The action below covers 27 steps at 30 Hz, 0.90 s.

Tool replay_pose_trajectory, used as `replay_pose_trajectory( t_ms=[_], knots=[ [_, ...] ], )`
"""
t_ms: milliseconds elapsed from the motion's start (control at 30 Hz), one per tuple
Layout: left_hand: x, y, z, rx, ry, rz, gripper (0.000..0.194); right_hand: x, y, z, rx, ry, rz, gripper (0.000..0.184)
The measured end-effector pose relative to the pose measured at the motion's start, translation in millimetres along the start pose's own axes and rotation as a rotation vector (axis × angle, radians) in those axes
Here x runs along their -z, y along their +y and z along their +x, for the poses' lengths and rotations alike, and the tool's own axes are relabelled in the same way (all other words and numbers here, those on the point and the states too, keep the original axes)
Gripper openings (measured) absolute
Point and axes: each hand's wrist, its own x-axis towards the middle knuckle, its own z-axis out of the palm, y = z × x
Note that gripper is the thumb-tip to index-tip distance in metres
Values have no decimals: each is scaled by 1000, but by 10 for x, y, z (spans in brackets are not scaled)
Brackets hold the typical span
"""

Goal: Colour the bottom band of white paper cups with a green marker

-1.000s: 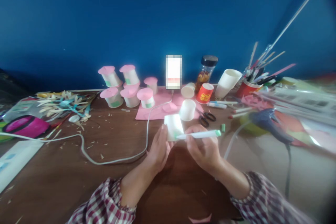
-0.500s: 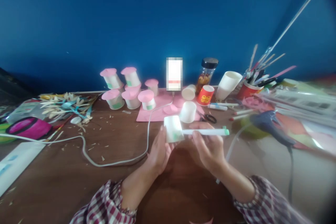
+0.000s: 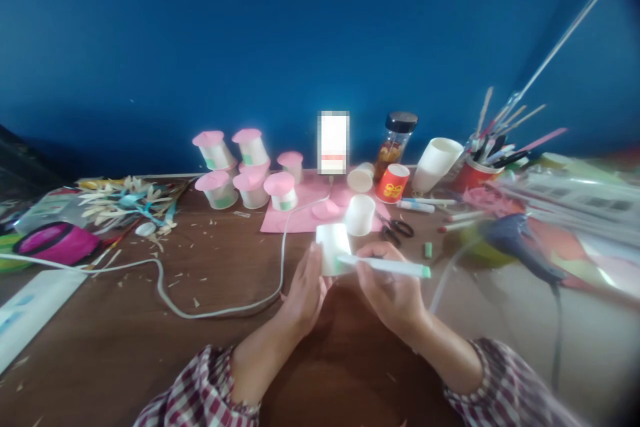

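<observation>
My left hand (image 3: 306,290) is closed around the lower left side of a white paper cup (image 3: 330,243). Green colouring shows low on the cup's right side. In my right hand (image 3: 393,293) is a white marker (image 3: 395,266) with a green end, pinched by thumb and fingers. Its tip meets the green patch, though whether it touches is blurred. Just behind the held cup stands another white paper cup (image 3: 360,215). A small green marker cap (image 3: 429,250) is on the table to the right of the marker.
Several pink-topped cups (image 3: 251,187) stand at back left. A pink sheet (image 3: 305,217) lies under cups and a white cable (image 3: 220,313). Scissors (image 3: 400,229), a red cup (image 3: 393,183), a jar (image 3: 395,140) and a glue gun (image 3: 523,250) are to the right. Paper scraps dot the left.
The marker has moved slightly down and left, its tip now over the cup's green patch. A green cap now lies on the table at right. The held cup has shifted slightly right.
</observation>
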Motion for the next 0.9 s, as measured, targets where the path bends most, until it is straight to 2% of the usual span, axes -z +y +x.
replay_pose_trajectory(
  t_ms=[367,567,767,900],
  knots=[
    [2,-9,-8,14,30,36,40,-5,26,-6,1,3,-69,7],
    [-17,-9,-11,6,42,-8,36,7,-5,5,-4,-38,-92,1],
    [-10,5,-19,35,83,29,39,-6,8,7,11,26,-90,5],
    [-21,25,-27,60,102,40,39,-14,5,7,-9,18,-48,5]
  ],
)
